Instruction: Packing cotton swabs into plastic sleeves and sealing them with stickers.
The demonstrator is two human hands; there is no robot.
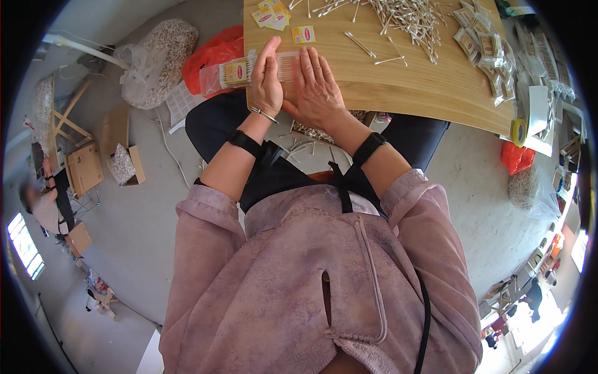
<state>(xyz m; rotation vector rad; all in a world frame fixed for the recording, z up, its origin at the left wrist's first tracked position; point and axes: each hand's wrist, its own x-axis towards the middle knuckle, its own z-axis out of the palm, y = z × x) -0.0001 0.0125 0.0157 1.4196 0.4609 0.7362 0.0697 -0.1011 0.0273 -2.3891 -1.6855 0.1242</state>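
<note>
Near the left front corner of the wooden table (398,93), a clear plastic bag of cotton swabs (286,65) lies flat, with a yellow and white label card (236,72) inside it. My left hand (268,86) stands on its edge across the bag, fingers stretched and together. Beside it, my right hand (318,86) lies flat, palm down, its fingertips over the bag's right end. Neither hand grips anything. My palms hide part of the swabs. Just beyond my fingers lies a loose label card (303,34), and more label cards (271,14) are piled farther back.
A heap of loose cotton swabs (411,22) covers the back of the table, with filled packs (489,43) at its right. Yellow tape (519,132) hangs by the right corner. A red bag (215,57) and a large sack of swabs (161,62) sit at the left.
</note>
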